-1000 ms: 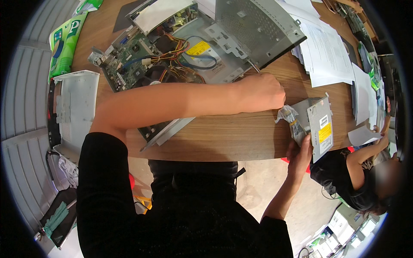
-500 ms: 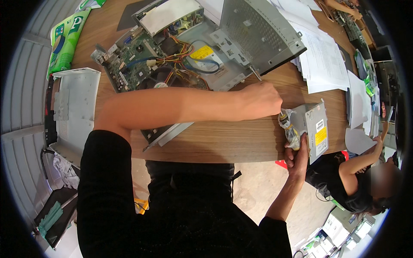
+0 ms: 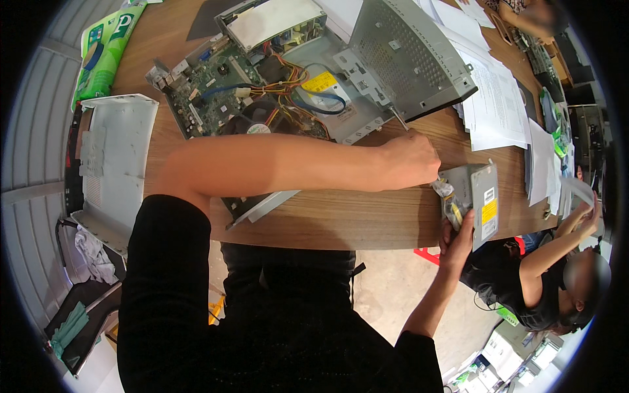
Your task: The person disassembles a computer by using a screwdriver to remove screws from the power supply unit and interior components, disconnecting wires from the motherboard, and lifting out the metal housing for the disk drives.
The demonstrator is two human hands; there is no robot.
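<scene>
**Grey drive box held upright at the table's near edge**

Compared with half a second earlier, little has shifted: the small grey metal drive box with a yellow label (image 3: 477,203) is kept in the same place at the near right edge of the brown wooden table (image 3: 341,216), and both hands remain on it. It is stood on edge, its broad grey face turned toward the left, with a white label above the yellow one on its narrow side. A crumpled clear and yellow piece is seen against its left face; what it is cannot be told.

The left hand (image 3: 411,159) is reached across the body and closed into a fist at the box's upper left corner; what is pinched inside cannot be told. A thin metal shaft (image 3: 398,118) is seen rising from above that fist. The right hand (image 3: 457,240) is brought up from below the table edge, its fingers wrapped on the box's lower end.

Behind, an opened grey metal computer case (image 3: 406,59) with a green circuit board (image 3: 216,92) is laid, and white paper sheets (image 3: 498,98) are spread at the right.
</scene>
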